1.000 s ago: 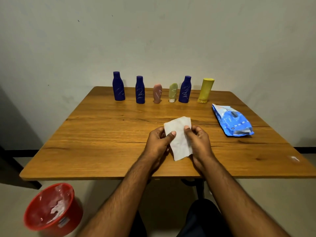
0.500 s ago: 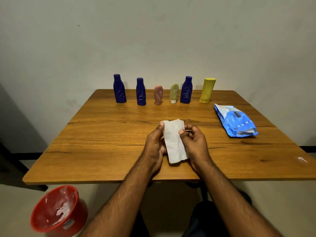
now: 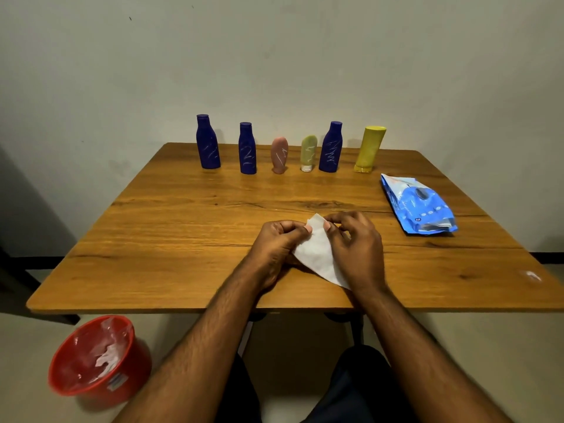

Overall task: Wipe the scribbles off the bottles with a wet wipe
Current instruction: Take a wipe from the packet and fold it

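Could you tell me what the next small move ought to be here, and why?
Probably free one hand and reach for a bottle, perhaps the leftmost blue bottle. Both the left hand and right hand pinch the wet wipe above the table, while all the bottles stand untouched along the far edge, most with visible scribbles.

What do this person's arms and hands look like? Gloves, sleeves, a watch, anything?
Nothing worn: the left hand and right hand are bare, with no gloves, rings or watch visible. Both forearms are bare and hairy up to the picture's edge, so no sleeves show.
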